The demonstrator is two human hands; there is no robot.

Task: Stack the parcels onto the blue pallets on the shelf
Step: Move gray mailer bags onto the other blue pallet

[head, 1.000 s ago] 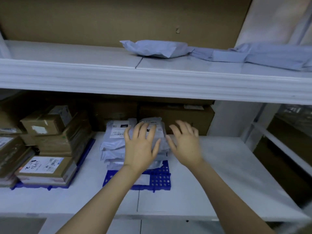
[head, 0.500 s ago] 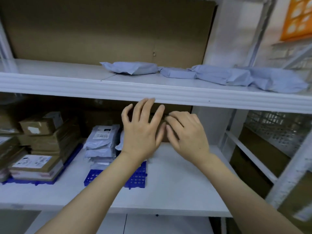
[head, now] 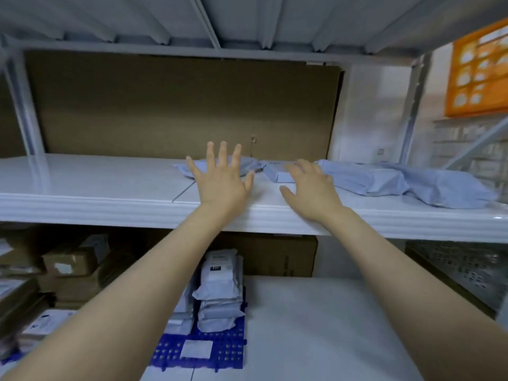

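Below, grey parcels (head: 220, 287) stacked on blue pallet (head: 176, 353). Above, left hand (head: 221, 182), right hand (head: 312, 188) over upper shelf (head: 96, 182), fingers spread, empty.

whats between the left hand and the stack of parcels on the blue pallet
In the head view, the front edge of the upper shelf lies between the left hand and the stack of parcels on the blue pallet.

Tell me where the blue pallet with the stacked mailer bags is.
The blue pallet sits on the lower shelf, bottom centre, between the person's forearms, right of the cardboard boxes.
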